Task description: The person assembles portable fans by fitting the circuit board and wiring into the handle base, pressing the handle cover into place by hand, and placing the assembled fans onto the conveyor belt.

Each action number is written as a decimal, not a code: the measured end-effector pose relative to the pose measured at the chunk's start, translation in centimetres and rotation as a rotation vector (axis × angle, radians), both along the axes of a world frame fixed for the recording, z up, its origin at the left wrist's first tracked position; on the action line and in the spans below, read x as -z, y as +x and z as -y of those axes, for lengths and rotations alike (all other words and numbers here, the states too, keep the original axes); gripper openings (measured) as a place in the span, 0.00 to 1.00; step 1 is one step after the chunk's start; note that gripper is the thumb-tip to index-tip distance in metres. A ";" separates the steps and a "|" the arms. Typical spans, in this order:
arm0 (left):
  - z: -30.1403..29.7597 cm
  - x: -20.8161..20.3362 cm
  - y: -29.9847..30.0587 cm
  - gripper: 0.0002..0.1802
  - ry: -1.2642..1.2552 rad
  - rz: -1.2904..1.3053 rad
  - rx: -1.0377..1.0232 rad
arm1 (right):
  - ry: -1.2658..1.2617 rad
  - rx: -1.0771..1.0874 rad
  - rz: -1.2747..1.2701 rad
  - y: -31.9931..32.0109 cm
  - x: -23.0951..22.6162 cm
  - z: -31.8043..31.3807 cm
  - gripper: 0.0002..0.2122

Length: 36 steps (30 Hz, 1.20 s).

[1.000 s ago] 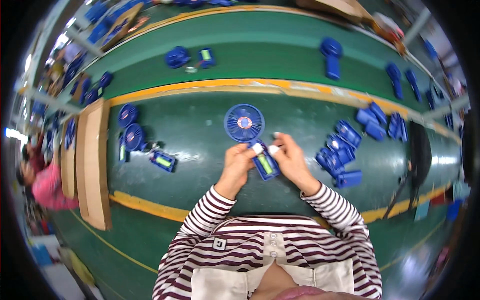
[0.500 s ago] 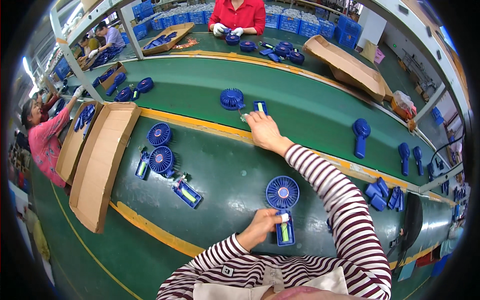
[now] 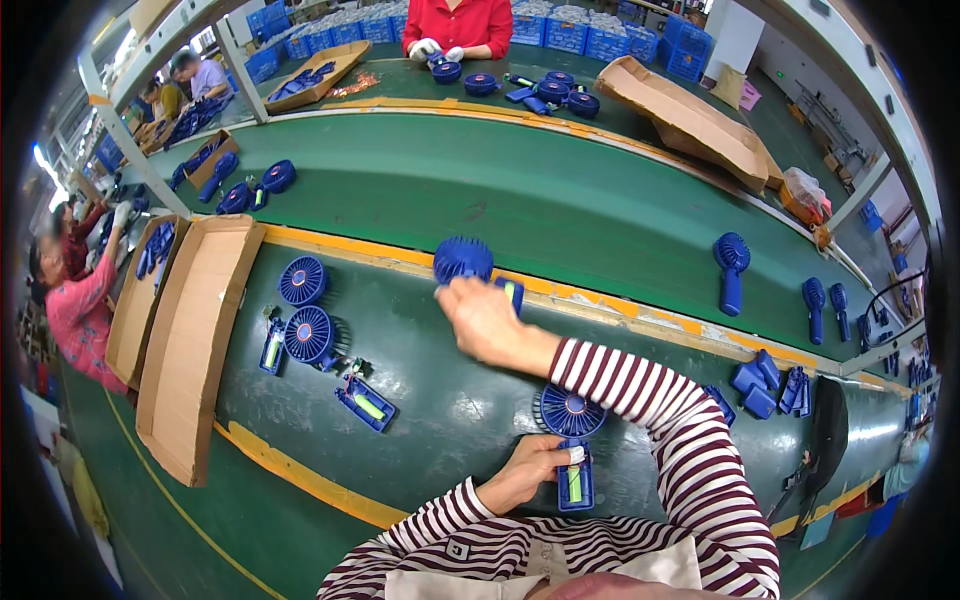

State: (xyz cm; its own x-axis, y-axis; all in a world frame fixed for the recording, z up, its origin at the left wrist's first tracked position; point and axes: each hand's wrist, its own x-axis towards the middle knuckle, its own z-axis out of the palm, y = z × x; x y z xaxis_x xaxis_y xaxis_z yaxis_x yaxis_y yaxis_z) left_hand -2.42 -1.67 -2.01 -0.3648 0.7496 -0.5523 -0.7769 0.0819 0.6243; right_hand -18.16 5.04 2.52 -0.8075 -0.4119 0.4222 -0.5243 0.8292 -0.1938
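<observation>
My left hand (image 3: pixel 525 472) is closed on the open handle of a blue handheld fan (image 3: pixel 576 487), its thumb with a white cover pressed near the top. A light-green battery cell lies inside that handle, and its round fan head (image 3: pixel 571 410) is partly behind my right sleeve. Farther off, my right hand (image 3: pixel 487 322) grips a second blue handheld fan (image 3: pixel 463 259) at the bench's orange-taped edge. Beside those fingers shows its open handle shell (image 3: pixel 511 294), also with a green cell. My right fingertips are partly hidden and slightly blurred.
Left on the bench are open blue fans (image 3: pixel 309 334) and a handle shell (image 3: pixel 367 404) with a green cell. Cardboard trays (image 3: pixel 190 350) stand beyond. Blue parts (image 3: pixel 757 384) lie right. The green conveyor (image 3: pixel 600 220) carries more fans (image 3: pixel 732 270). A co-worker in red (image 3: pixel 458 30) sits opposite.
My right hand has drawn the second fan from the conveyor toward me, to the bench edge. My left hand still holds the first fan in nearly the same place.
</observation>
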 end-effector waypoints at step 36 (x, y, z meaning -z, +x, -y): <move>-2.1 -1.2 2.3 0.12 -0.127 -0.279 -0.116 | -1.874 -1.110 -0.615 32.8 -16.9 -10.9 0.10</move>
State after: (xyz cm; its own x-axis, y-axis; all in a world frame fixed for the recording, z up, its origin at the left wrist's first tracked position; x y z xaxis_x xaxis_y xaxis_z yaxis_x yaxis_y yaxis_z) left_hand -0.14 0.43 -0.78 -0.5942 0.6256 -0.5056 -0.5863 0.0935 0.8047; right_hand 14.68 15.94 19.41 -0.2771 0.5670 0.7757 -0.7843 -0.5998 0.1582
